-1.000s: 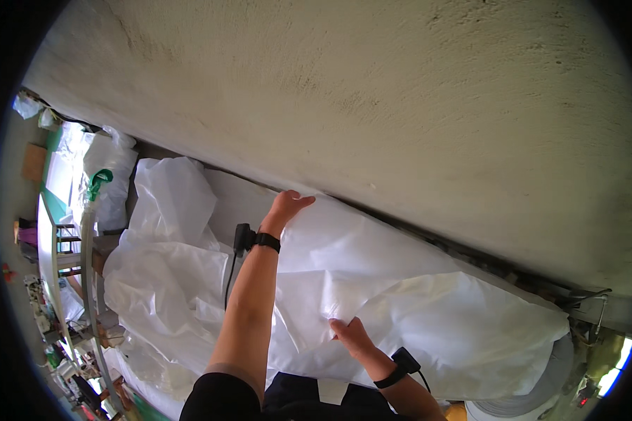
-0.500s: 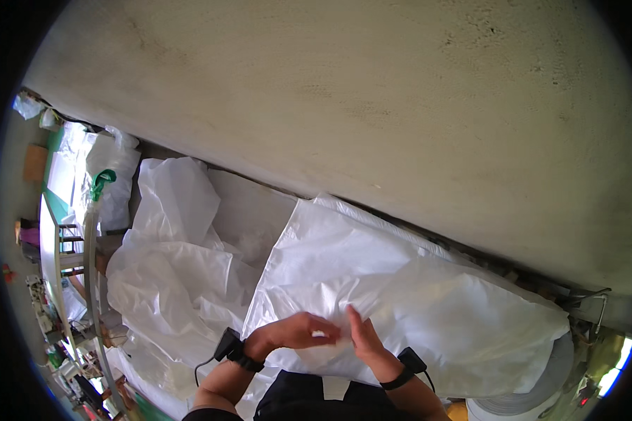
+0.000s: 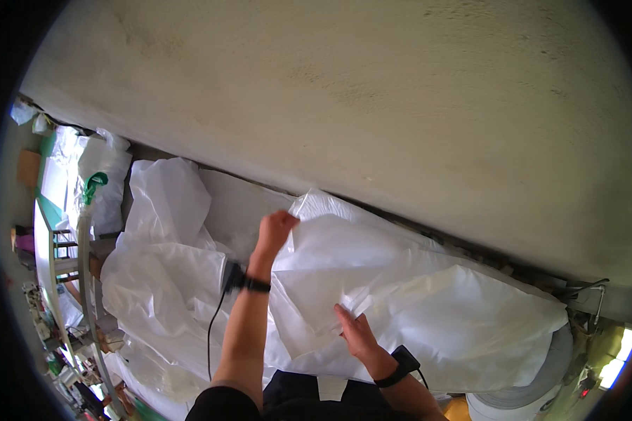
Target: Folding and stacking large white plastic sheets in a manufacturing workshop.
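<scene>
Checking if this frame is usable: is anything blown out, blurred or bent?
Head view: the white sheet glares near the left hand, folds washed out; the wall's lower edge bows with the fisheye; black corners; bright light bottom right; the right hand is fairly sharp.

left fingers point(image 3: 285, 222) behind white sheet point(image 3: 400, 295)

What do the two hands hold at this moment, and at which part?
The left hand grips the white sheet at its upper left edge. The right hand pinches a folded edge of the same sheet lower down.
</scene>
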Tool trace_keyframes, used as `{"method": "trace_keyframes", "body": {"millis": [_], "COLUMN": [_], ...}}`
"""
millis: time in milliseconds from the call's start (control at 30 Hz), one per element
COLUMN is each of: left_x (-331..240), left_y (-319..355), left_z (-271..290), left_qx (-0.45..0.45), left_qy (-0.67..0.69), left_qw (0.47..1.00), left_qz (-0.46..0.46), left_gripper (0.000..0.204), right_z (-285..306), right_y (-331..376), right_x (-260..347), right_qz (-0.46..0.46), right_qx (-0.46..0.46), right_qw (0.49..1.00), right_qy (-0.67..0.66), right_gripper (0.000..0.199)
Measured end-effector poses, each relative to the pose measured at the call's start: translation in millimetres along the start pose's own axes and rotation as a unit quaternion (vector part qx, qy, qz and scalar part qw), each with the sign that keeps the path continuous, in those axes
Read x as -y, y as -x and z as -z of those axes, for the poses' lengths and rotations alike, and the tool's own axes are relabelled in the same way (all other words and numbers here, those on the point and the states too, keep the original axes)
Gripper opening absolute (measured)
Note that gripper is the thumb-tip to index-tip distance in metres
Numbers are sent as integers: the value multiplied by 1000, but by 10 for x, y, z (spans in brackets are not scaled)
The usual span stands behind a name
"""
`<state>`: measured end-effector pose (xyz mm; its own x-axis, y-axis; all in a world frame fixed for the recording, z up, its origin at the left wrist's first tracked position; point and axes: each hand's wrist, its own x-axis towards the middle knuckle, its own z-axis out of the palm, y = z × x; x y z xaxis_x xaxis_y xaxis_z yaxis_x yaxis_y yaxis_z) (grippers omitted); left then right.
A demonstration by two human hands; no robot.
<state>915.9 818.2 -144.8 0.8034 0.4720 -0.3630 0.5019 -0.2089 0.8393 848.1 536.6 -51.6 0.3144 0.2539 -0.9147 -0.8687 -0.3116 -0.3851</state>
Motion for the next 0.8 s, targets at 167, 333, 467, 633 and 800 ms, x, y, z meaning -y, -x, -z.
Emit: {"method": "trace_keyframes", "body": {"millis": [167,333,467,633,800], "left_x": [-498,-182,172,97,-388], "left_y": [1478,1167,-226,-602,710], "left_z": [55,-129,-320,-393,-146], "left_qx": [247,414,-173,-31,-20], "left_qy": [87,63,-201,83,-28], "left_qw": [957,895,960,996,967], "left_qz": [-123,-150,-87,25,-251], "left_gripper": [7,22,50,33,14], "right_z": [2,-51,-82,-93,28], "right_y": [-119,-7,62,79,53], "right_x": [56,179,206,208,267], "right_qz": [4,32,-9,-12,-17], "right_qx": [2,4,7,4,0], "right_qw": [984,994,995,995,985], "right_qy": [-176,-108,-95,-103,-169], "right_gripper": [51,37,38,33,34]}}
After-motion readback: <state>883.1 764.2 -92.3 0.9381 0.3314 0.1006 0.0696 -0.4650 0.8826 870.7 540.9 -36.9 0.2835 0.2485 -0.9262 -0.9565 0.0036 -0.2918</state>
